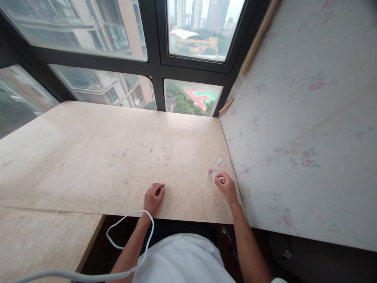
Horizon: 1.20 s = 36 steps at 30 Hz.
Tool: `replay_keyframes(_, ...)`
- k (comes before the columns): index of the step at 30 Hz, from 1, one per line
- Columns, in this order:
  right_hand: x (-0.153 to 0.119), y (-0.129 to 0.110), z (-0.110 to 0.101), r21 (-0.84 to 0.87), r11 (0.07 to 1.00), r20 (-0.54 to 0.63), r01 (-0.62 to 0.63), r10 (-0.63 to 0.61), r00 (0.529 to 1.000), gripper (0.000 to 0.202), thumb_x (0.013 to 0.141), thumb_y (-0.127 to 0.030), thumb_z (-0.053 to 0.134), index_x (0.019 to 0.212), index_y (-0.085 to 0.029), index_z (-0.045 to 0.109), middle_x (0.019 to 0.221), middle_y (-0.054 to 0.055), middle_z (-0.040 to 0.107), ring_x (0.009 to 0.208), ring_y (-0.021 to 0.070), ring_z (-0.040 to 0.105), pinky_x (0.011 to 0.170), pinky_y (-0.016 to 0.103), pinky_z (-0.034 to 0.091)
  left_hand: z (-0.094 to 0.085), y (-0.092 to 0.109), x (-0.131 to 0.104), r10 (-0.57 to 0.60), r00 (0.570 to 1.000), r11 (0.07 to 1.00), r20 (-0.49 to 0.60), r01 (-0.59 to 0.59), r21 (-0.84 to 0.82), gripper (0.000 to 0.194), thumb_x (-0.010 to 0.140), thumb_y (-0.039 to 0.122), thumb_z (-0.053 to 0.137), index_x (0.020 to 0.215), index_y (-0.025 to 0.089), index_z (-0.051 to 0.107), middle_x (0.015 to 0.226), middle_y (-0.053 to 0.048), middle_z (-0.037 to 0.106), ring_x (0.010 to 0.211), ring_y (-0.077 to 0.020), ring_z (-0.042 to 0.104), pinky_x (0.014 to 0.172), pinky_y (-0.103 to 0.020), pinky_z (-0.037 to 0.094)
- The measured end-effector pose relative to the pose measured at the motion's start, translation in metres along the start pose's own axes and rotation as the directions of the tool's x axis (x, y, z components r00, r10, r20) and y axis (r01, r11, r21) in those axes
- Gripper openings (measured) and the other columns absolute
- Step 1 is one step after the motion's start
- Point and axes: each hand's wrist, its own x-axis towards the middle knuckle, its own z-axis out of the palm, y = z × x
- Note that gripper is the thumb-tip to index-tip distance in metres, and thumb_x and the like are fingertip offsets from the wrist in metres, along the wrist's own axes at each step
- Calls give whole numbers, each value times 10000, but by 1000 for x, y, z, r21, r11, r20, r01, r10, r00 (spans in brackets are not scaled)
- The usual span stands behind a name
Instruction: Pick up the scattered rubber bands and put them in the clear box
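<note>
Clear packet (210,173): small coloured contents; right side of counter (73,137). Right hand (227,187): fingertips at packet, grip unclear. Left hand (153,197): curled closed, near front edge. Rings (151,150): scattered, mid-counter.

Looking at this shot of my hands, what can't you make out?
All in the head view:
Right hand: whether its fingers pinch anything, too small to tell.
Left hand: its palm, hidden by its own curled fingers.
Small packet: its contents, too small and blurred.
Rings: their material, too small.
White cable: where it leads, cut off at the lower left edge.
</note>
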Motion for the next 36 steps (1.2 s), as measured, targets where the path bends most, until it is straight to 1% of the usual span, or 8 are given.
replay_keyframes(7,7,5,0,-168,981,-42,94,-102,994,263,790,-417,544,818,-177,646,430,-90,310,419,98,288,462,234,229,0,1,-1,-12,1000,1000,-3,12,-18,200,840,340,498,834,208,648,861,-51,672,766,-178,624,683,-295,508)
replay_keyframes(15,-26,4,11,-175,978,-42,115,-124,991,317,854,-436,483,890,-169,650,464,-85,300,427,108,302,448,230,249,-4,0,-1,-38,999,993,7,39,-113,182,822,331,540,831,202,668,842,-41,678,742,-167,631,676,-287,520)
replay_keyframes(19,-48,11,34,-199,956,62,214,-205,977,331,863,-425,469,878,-172,682,472,-53,429,433,116,411,469,225,339,-18,-4,9,-192,979,938,73,205,-280,221,794,371,585,853,188,692,823,-49,706,737,-179,660,647,-287,542)
replay_keyframes(23,-61,23,52,-293,912,86,286,-273,958,362,869,-438,459,883,-181,714,552,5,601,473,134,544,519,227,421,-47,-20,37,-426,893,860,-144,350,-370,310,756,392,605,909,136,689,780,-59,704,622,-159,639,532,-254,515)
replay_keyframes(28,-64,26,52,-287,904,60,315,-312,948,421,865,-490,455,861,-164,721,533,13,602,443,135,541,482,222,433,-110,-66,81,-447,815,895,-369,398,-204,329,755,373,564,946,138,691,809,-53,702,602,-155,624,547,-258,493)
replay_keyframes(30,-65,26,49,-265,911,54,317,-314,948,427,861,-499,470,868,-153,719,516,4,578,434,130,526,473,217,433,-138,-90,96,-391,831,904,-396,428,6,324,776,333,525,988,151,690,926,-64,711,680,-173,641,637,-284,506)
replay_keyframes(32,-65,26,48,-260,912,48,317,-316,948,436,854,-513,483,878,-147,719,496,-7,549,426,128,512,466,214,431,-162,-112,106,-333,874,835,-353,447,320,310,789,270,486,986,165,701,981,-72,710,839,-212,642,761,-315,494)
replay_keyframes(36,-64,30,47,-276,910,47,309,-308,950,463,838,-552,490,881,-154,723,498,-3,556,427,136,526,464,219,438,-188,-138,118,-324,916,803,-236,399,443,263,757,243,543,930,185,732,963,-75,706,883,-237,624,806,-320,466)
